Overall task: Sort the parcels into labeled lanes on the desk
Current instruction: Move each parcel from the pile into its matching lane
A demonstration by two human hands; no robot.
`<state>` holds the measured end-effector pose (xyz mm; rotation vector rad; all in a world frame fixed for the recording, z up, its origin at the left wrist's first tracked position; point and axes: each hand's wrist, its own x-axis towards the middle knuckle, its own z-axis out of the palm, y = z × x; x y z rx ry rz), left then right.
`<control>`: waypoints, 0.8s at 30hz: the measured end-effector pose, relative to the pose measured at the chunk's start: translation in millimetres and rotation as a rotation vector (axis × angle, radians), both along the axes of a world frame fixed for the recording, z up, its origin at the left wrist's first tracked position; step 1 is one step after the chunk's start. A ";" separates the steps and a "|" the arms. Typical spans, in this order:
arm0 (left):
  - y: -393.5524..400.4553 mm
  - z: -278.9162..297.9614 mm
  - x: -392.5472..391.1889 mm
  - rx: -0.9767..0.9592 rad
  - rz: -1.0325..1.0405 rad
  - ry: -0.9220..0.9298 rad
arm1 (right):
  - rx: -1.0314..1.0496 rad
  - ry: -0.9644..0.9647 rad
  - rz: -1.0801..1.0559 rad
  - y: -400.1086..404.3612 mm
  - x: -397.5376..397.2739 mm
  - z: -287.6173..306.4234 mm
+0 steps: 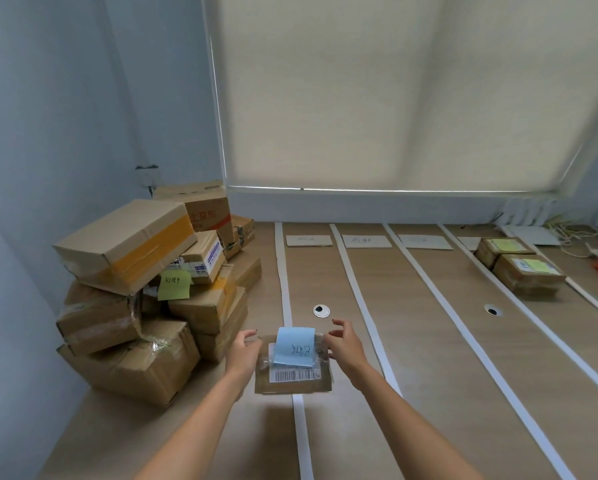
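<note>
Holding a parcel [293, 370] with a blue note [295, 346] above the leftmost tape line [302, 434] on the desk [429, 341]: left hand [243, 351] gripping its left edge; right hand [344, 346] at its right edge, fingers [339, 326] partly spread.

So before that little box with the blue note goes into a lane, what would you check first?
1. Hold on the small parcel: left hand grips its left edge, ok; right hand has its fingers spread, so cannot tell.
2. Blue note readable: handwriting shows, too small to make out, cannot tell.
3. Lane cards readable: too faint, cannot tell.
4. Free space in the lanes: the nearest three are bare, ok.
5. Parcel inside one lane: it straddles the first white strip, not ok.
6. Parcel pile stable: top box tilted, cannot tell.
</note>
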<state>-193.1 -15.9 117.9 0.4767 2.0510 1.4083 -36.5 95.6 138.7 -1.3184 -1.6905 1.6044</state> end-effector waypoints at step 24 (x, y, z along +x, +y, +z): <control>-1.7 -20.6 15.7 -0.037 -0.081 -0.051 | -0.026 -0.078 -0.038 -9.3 33.5 -16.7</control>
